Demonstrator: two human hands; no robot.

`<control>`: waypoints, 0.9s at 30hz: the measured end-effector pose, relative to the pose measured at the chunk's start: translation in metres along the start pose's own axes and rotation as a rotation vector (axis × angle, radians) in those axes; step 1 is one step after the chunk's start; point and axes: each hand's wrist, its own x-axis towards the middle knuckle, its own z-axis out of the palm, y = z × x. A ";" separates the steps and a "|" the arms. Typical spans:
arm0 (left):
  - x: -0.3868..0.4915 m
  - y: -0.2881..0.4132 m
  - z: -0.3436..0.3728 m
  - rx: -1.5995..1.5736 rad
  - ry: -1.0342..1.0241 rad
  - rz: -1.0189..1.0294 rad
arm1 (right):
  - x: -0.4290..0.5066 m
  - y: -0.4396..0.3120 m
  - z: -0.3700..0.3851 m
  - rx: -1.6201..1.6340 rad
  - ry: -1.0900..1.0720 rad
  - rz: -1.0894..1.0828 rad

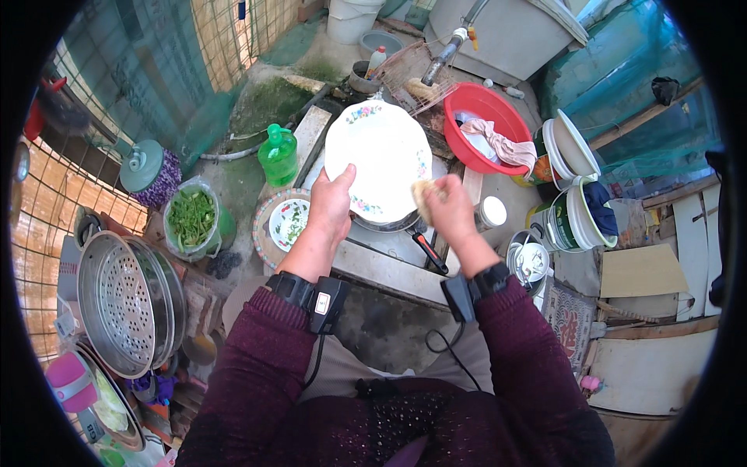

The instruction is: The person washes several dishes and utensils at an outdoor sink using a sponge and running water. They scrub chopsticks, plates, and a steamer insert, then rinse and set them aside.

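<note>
In my left hand is a white scalloped plate with painted flowers near its rim, the thumb lying on its upper face. My right hand grips a tan scrubbing pad, perhaps loofah, at the plate's right edge. Beneath the plate a metal pan is mostly hidden; its black and red handle points toward me. Left of my left hand, a white bowl with green and red marks or bits sits on a round mat. To the right of my right hand stands a white-lidded jar.
A green bottle stands at the left, near a bag of leafy greens. Cloths hang in a red basin at the back right. A tap pipe reaches in above a wire rack. Steamer pans lean at the left.
</note>
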 end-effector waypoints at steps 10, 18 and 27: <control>-0.011 0.001 0.001 0.509 -0.081 -0.029 | 0.071 -0.036 -0.015 -0.045 -0.080 -0.318; -0.007 -0.006 -0.005 0.764 -0.008 -0.007 | 0.067 -0.083 -0.016 -0.421 -0.414 -0.700; 0.000 0.009 -0.006 0.605 0.021 0.030 | 0.046 0.009 -0.001 0.736 -0.503 0.288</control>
